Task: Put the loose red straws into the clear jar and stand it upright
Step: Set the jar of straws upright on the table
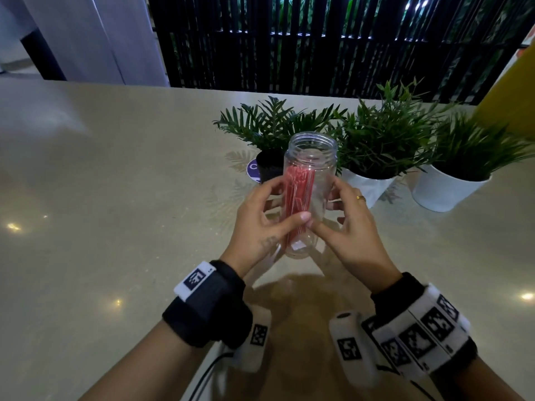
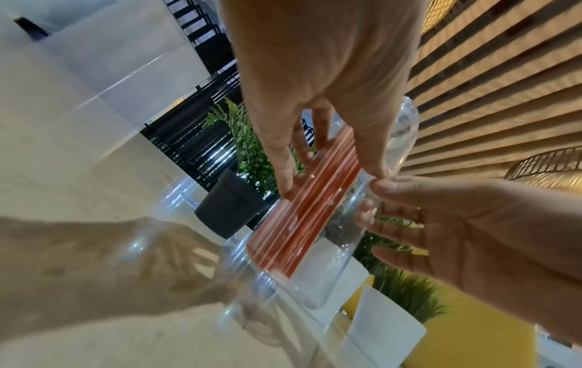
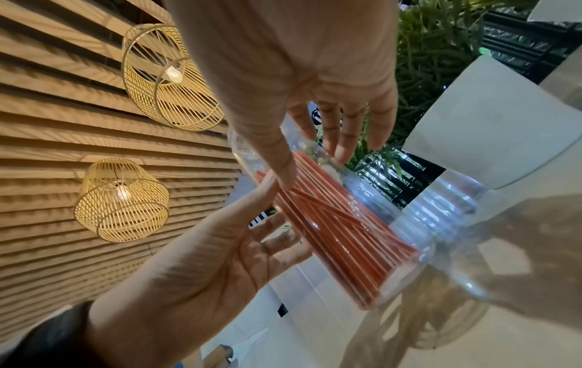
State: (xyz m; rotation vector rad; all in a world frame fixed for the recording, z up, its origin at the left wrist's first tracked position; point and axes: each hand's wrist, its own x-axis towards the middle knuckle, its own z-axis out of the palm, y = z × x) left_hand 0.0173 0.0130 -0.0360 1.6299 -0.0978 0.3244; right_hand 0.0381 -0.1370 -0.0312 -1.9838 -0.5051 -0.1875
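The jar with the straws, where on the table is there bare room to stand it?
Bare tabletop stretches left of the left hand, and between the wrists nearer you. Behind the jar it is crowded: a black pot and two white pots.

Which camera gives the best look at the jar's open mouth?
The head view: the clear jar shows its whole threaded mouth, open and unobstructed. In the left wrist view the mouth is blurred; in the right wrist view it's blurred and faint.
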